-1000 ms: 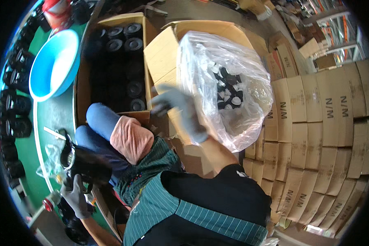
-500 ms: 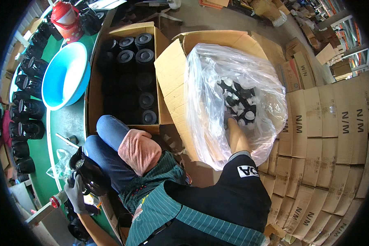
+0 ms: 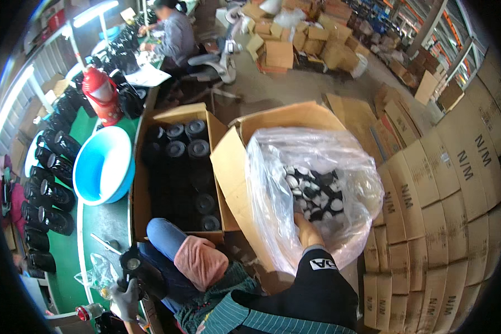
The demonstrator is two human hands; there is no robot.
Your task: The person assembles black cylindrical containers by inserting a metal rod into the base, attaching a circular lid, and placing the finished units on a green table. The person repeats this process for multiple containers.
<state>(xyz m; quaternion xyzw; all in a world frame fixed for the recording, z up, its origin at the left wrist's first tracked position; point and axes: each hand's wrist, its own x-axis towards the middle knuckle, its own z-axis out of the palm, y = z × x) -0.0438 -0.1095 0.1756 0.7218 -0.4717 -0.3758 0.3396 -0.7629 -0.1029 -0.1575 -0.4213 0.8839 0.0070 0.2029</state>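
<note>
- Head view: the gloved left hand (image 3: 126, 300) grasps the black jug (image 3: 152, 276) by its handle, fingers curled round it.
- The jug is tilted above the edge of the green table (image 3: 89, 236), beside the person's legs (image 3: 165, 236).
- The right hand (image 3: 299, 216) is down inside the clear bag (image 3: 364, 186), at the near side of the black and white parts (image 3: 320, 192); plastic and parts hide its fingers, so I cannot tell whether it grips anything.
- The bag lines an open carton (image 3: 226, 172).
- Left of that carton, a box (image 3: 175, 113) holds black round-topped pieces (image 3: 198, 148).
- On the table are a blue basin (image 3: 102, 161), a red flask (image 3: 103, 99) and rows of black pots (image 3: 57, 192).
- A pink cloth (image 3: 200, 261) lies on the lap.
- Stacked cartons (image 3: 428, 217) stand to the right.
- Farther off, a co-worker (image 3: 176, 39) sits at the table.
</note>
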